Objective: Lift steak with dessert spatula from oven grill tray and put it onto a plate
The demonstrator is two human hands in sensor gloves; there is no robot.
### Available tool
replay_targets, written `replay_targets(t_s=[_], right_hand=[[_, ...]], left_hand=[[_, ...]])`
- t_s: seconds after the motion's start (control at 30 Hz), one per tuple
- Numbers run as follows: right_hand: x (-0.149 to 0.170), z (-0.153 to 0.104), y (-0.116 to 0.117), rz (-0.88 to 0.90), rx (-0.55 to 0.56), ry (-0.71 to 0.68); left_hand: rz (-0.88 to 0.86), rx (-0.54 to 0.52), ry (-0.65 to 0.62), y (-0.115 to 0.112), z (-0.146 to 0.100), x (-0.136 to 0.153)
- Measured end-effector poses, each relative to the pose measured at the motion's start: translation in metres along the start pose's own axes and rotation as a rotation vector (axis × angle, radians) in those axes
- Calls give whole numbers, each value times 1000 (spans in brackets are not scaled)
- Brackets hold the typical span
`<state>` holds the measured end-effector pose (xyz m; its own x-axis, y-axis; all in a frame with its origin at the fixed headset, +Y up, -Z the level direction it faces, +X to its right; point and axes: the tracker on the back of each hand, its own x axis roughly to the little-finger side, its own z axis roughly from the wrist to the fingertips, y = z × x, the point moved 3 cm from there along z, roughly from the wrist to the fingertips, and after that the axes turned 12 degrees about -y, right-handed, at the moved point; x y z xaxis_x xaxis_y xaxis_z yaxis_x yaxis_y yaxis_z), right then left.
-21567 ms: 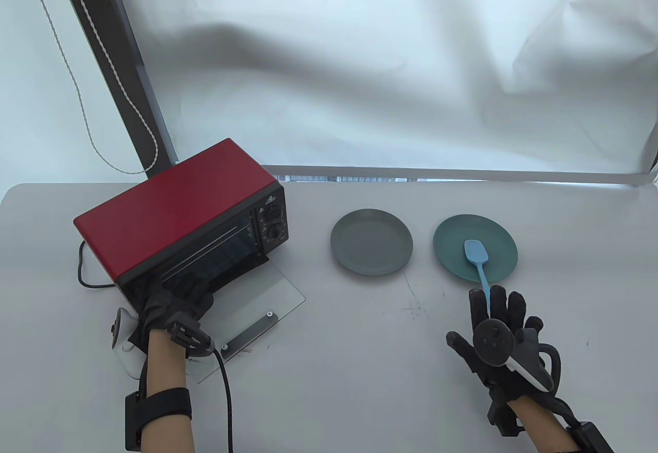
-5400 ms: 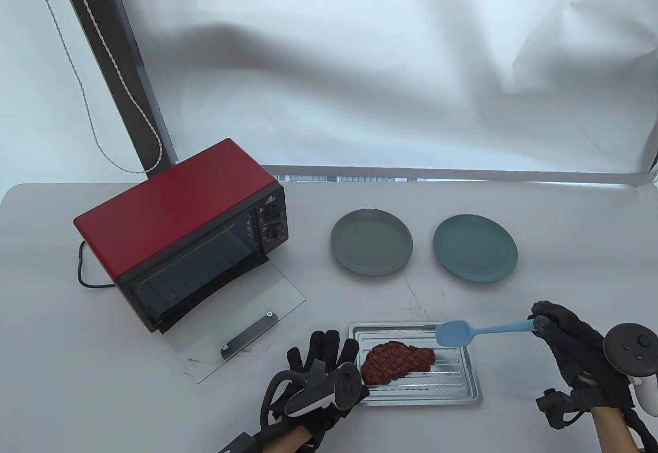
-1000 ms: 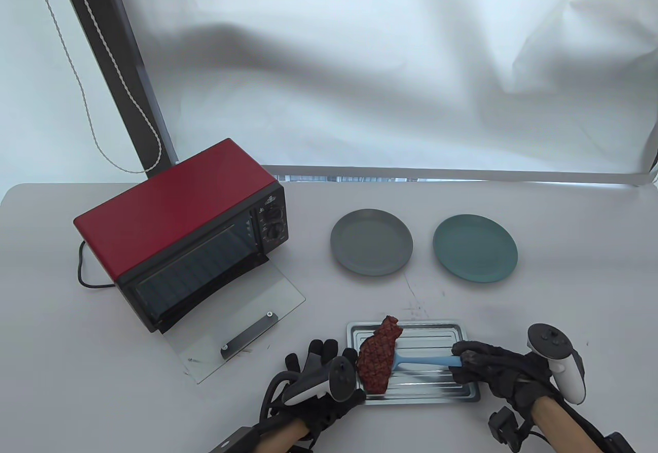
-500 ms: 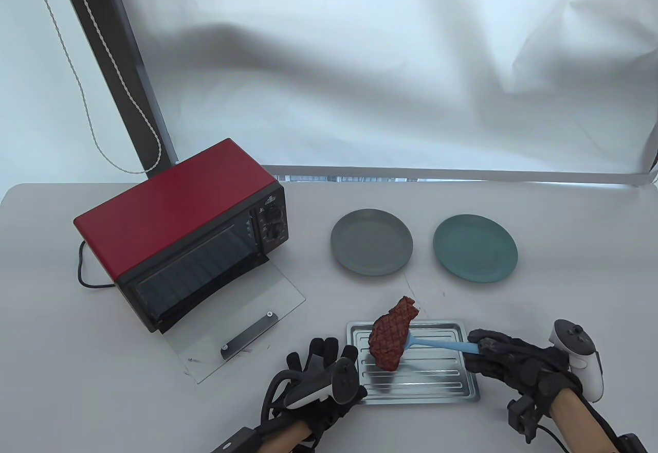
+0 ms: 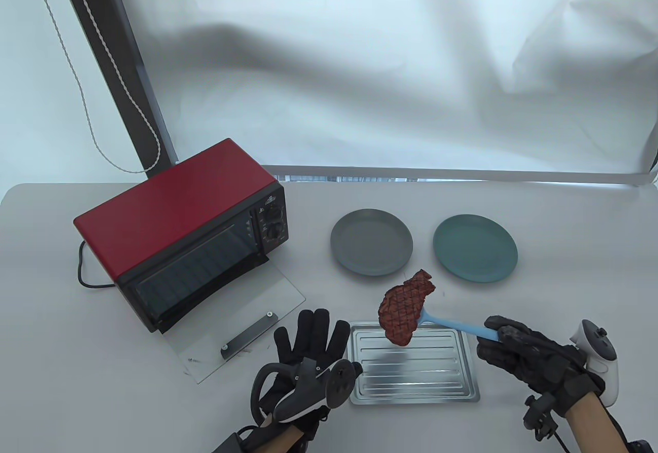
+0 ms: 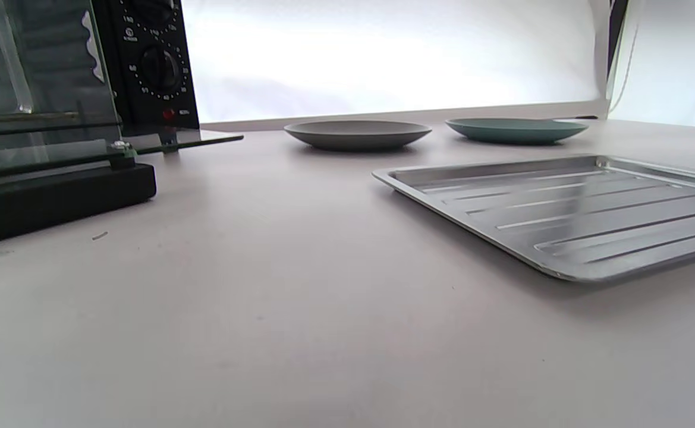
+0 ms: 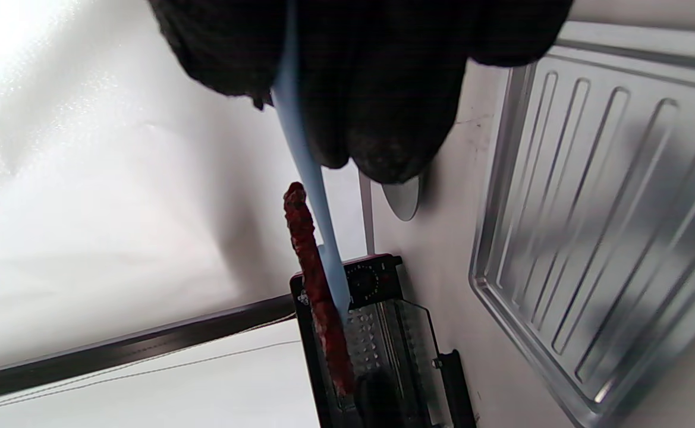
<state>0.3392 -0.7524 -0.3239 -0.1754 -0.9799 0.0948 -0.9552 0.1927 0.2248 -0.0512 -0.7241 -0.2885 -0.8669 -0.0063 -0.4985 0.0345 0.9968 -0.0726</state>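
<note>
A brown grill-marked steak lies on the blade of a light blue spatula, in the air over the far edge of the silver grill tray. My right hand grips the spatula handle, to the right of the tray. In the right wrist view the steak shows edge-on against the spatula, below my gloved fingers, with the tray bare. My left hand lies flat on the table with straight fingers, just left of the tray. A grey plate and a teal plate sit beyond.
A red toaster oven stands at the left with its glass door folded down onto the table. The left wrist view shows the oven, the grey plate, the teal plate and the tray. White cloth hangs behind.
The right hand has raised the spatula, carrying the steak up off the tray and toward the plates. The left hand has slid off the tray's left edge and spread its fingers.
</note>
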Motion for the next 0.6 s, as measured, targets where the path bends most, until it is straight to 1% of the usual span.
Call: replay_targets(t_s=[0.13,0.37,0.5,0.6], right_hand=[[-8,-2,4,13,23,-14],[-13,-2,13,74,47,-4],[-23,-2,21,93,70,-15],[-35,1,30,106,79,-10]], left_hand=[[12,-28,14,7,-6,5],[9,-4,23,5,-7,12],[9,-4,24,5,-7,12],[12,1,23,6,-7,12]])
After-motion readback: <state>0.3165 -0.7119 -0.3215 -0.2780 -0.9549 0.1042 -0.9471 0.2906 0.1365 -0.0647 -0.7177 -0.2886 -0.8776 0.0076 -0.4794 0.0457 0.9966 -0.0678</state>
